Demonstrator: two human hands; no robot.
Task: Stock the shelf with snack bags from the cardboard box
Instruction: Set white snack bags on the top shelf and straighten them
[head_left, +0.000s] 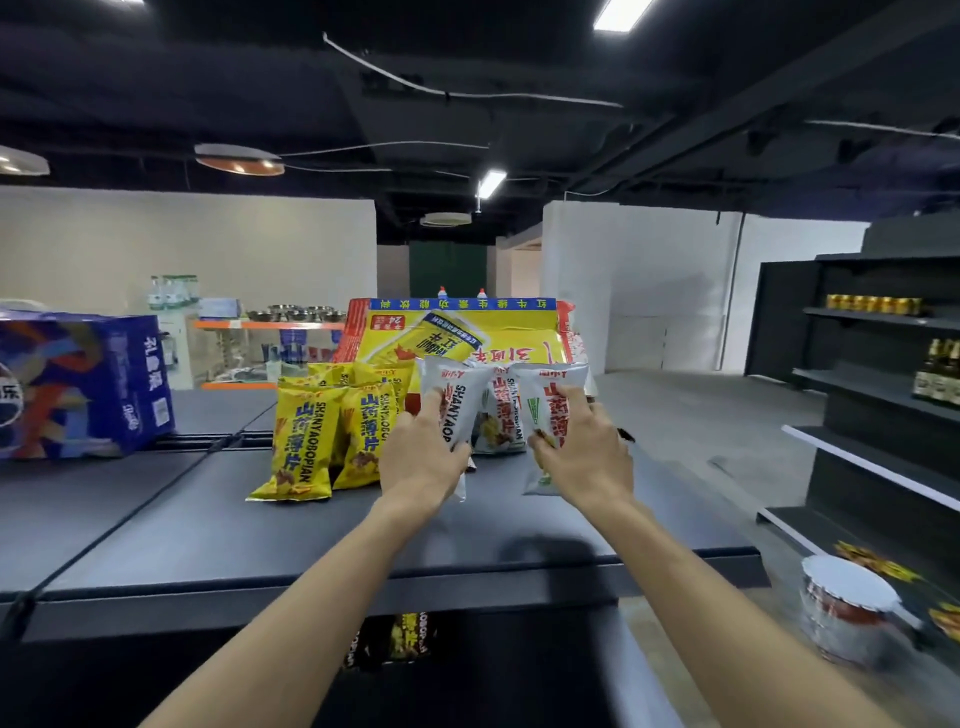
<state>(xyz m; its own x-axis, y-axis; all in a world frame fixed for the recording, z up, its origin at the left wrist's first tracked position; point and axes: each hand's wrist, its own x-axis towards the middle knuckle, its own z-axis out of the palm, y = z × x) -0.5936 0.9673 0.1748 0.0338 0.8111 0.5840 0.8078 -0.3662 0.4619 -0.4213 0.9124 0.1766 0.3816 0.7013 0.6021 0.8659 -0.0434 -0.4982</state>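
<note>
Placing step: left hand (421, 460) clamps left white bag (461, 400), right hand (584, 457) clamps right white bag (551, 400), both down on shelf top (208, 519) beside yellow bags (306, 441). Next, probably: square them upright, release.

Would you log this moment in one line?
left hand: holds white foil snack bag | right hand: holds second white bag | on dark shelf
</note>
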